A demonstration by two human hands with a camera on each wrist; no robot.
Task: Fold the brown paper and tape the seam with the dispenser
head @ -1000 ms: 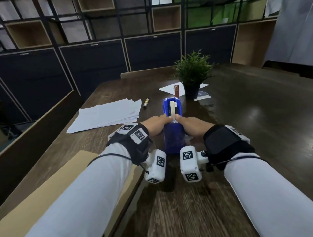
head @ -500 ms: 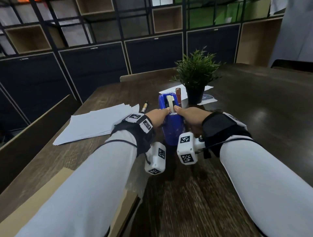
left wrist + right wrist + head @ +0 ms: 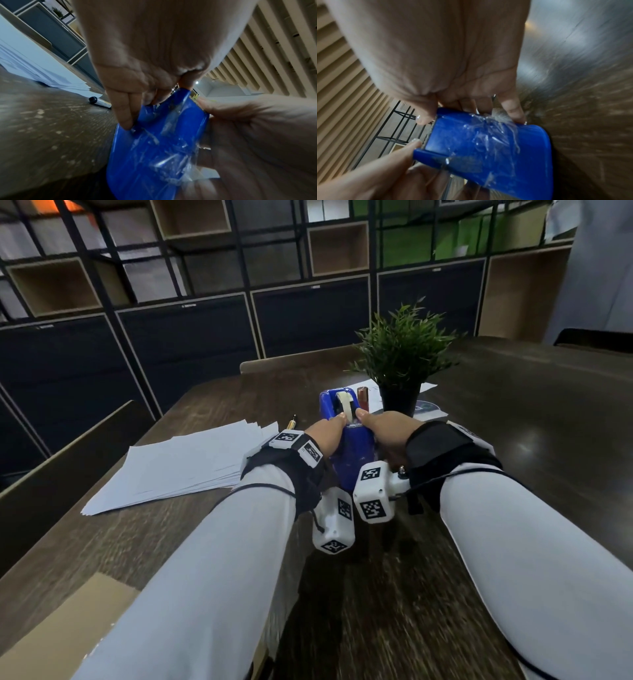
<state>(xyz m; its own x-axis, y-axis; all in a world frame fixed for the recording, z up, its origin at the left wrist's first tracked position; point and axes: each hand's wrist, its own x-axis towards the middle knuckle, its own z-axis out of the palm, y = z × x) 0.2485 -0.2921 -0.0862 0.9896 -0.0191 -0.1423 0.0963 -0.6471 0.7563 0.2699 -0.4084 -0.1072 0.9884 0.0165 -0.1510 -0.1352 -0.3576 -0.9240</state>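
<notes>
Both of your hands are clamped on the blue tape dispenser (image 3: pixel 346 440), one on each side, and it stands on the dark wooden table (image 3: pixel 513 440) straight ahead of you. Your left hand (image 3: pixel 323 436) grips its left wall, with the fingers (image 3: pixel 123 115) curled down against the blue plastic and the thumb up at the top edge. Your right hand (image 3: pixel 387 429) grips the right wall the same way; in the right wrist view its fingertips (image 3: pixel 513 111) press on the side and its thumb sits at the upper rim. Crumpled clear tape (image 3: pixel 488 129) clings to both blue sides. The roll of tape (image 3: pixel 344 405) sits in the far end of the dispenser, just beyond your two thumbs.

Your brown paper (image 3: pixel 68 628) lies at the near left edge of the table, partly under your left sleeve and well apart from the dispenser.

To your left a stack of white sheets (image 3: pixel 185 463) is fanned out on the table, with a marker pen (image 3: pixel 100 102) lying just beyond its far corner. Behind the dispenser stands a potted plant (image 3: pixel 400 361) in a black pot, resting on more white paper. A small brown cylinder (image 3: pixel 362 398) stands upright between the dispenser and the pot; what it is cannot be made out.
</notes>
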